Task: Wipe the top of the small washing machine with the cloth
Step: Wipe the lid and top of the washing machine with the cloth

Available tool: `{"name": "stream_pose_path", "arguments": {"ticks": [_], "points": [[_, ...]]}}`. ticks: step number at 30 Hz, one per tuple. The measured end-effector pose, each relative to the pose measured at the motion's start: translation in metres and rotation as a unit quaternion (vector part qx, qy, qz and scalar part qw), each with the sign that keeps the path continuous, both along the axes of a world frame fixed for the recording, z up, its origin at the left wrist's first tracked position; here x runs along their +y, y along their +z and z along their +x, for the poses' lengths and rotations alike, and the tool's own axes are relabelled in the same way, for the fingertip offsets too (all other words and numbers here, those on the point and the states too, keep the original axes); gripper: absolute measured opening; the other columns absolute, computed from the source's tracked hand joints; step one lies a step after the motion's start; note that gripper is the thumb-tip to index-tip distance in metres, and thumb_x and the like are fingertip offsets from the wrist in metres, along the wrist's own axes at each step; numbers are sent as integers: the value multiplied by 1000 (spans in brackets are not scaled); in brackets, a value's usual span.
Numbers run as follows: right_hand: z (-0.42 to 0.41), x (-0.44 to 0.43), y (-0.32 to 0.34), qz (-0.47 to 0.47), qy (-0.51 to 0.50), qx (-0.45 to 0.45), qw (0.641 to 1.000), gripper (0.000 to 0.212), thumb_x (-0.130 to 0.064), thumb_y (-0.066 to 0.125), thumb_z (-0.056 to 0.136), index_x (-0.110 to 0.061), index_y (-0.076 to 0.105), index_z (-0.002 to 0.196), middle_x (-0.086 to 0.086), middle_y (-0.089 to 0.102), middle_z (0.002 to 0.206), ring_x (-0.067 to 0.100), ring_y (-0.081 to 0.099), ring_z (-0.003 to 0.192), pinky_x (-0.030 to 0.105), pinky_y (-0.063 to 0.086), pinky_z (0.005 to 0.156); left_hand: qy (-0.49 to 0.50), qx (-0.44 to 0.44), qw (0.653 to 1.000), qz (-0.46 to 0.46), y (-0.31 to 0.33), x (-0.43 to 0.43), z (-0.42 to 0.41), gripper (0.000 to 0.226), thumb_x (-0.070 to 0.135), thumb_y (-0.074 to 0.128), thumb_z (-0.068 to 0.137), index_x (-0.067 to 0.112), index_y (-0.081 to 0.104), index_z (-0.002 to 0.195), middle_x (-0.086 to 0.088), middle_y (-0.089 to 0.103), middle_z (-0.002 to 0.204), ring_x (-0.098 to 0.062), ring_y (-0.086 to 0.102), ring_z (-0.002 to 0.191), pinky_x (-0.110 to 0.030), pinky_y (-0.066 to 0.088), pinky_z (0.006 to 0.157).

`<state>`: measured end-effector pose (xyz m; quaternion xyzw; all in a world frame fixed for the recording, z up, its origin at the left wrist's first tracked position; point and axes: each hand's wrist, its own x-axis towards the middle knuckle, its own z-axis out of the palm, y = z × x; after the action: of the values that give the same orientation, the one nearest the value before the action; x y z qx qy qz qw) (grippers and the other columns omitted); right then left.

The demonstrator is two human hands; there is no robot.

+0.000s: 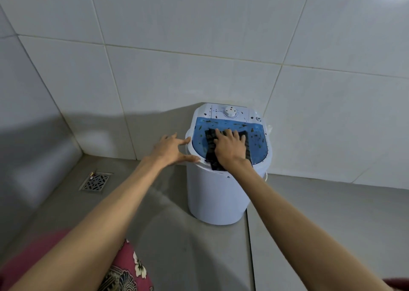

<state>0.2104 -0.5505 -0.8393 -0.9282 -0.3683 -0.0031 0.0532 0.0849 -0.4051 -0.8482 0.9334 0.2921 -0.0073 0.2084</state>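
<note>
A small white washing machine [218, 193] stands on the floor against the tiled wall. Its top has a blue translucent lid [256, 143] and a white control panel with a round dial [230, 111]; dark specks are scattered over both. A dark cloth [210, 151] lies flat on the lid. My right hand [230, 147] presses down on the cloth with fingers spread. My left hand [171, 150] rests against the machine's left rim, thumb and fingers apart, holding nothing.
A metal floor drain [95, 181] sits in the grey floor to the left. Tiled walls [177, 69] meet in a corner at left, behind the machine. A pink patterned garment [130, 270] shows at the bottom edge.
</note>
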Motion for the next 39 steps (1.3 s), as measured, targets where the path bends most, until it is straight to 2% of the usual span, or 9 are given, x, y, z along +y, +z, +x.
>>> {"name": "stream_pose_path", "arguments": {"ticks": [3, 6, 9, 13, 15, 21, 27, 33, 39], "points": [[-6, 22, -8, 62, 62, 48, 995, 51, -35, 27, 104, -25, 26, 155, 2, 24, 162, 29, 7, 152, 53, -1, 121, 8, -10, 1000, 1, -4, 2, 1, 92, 74, 71, 62, 44, 41, 143, -10, 26, 160, -32, 21, 146, -53, 25, 115], [-8, 20, -12, 49, 107, 50, 992, 58, -48, 24, 101, -31, 20, 156, -2, 16, 165, 26, 0, 153, 51, -8, 121, 21, -18, 1000, -6, -5, 3, 1, 88, 72, 74, 61, 43, 47, 140, -9, 28, 159, -31, 24, 145, -54, 26, 114], [-12, -3, -16, 47, 151, 30, 987, 55, -50, 24, 102, -37, 20, 155, -5, 17, 164, 22, 0, 153, 51, -7, 121, 28, -27, 999, -26, -4, 1, -1, 106, 85, 63, 45, 41, 47, 140, -11, 27, 159, -33, 24, 146, -57, 24, 115], [-13, -49, -20, 41, 217, -2, 975, 51, -52, 23, 102, -44, 20, 153, -10, 20, 163, 20, 3, 153, 51, -5, 122, 30, -25, 999, -29, -3, -3, -3, 91, 71, 73, 63, 46, 39, 144, -8, 22, 161, -32, 19, 147, -59, 20, 116], [-10, -68, -20, 22, 229, -15, 973, 51, -52, 22, 103, -46, 16, 153, -11, 17, 163, 19, 0, 153, 49, -4, 122, 24, -19, 999, -23, -3, -3, -4, 94, 75, 70, 61, 47, 37, 145, -7, 21, 161, -32, 17, 148, -60, 20, 115], [-8, -68, -18, -1, 207, -9, 978, 51, -52, 17, 103, -48, 9, 153, -6, 7, 166, 23, -5, 153, 49, -4, 122, 27, -24, 999, -25, -1, -6, -5, 100, 78, 69, 55, 46, 37, 145, -9, 17, 162, -33, 16, 148, -57, 22, 116], [-7, -27, -11, -24, 184, 22, 982, 50, -53, 20, 103, -50, 12, 153, -5, 7, 166, 25, -7, 153, 58, -5, 120, 40, 5, 999, -25, 3, -1, -2, 115, 75, 74, 55, 49, 16, 150, -3, -13, 164, -40, 2, 149, -60, 18, 116], [11, 21, -6, -19, 133, 56, 989, 53, -55, 21, 101, -50, 12, 152, -3, 5, 166, 27, -10, 152, 62, -9, 116, 6, 19, 1000, 12, -2, 9, 5, 107, 78, 70, 59, 45, 25, 150, -7, -6, 165, -32, 4, 150, -55, 20, 117], [36, 55, -5, -3, 74, 56, 996, 54, -56, 19, 100, -46, 13, 153, -2, 6, 166, 29, -8, 152, 64, -5, 116, -6, 30, 999, -19, -7, 11, 4, 110, 83, 64, 59, 48, 16, 151, -6, -4, 165, -32, -5, 150, -59, 9, 118]]}}
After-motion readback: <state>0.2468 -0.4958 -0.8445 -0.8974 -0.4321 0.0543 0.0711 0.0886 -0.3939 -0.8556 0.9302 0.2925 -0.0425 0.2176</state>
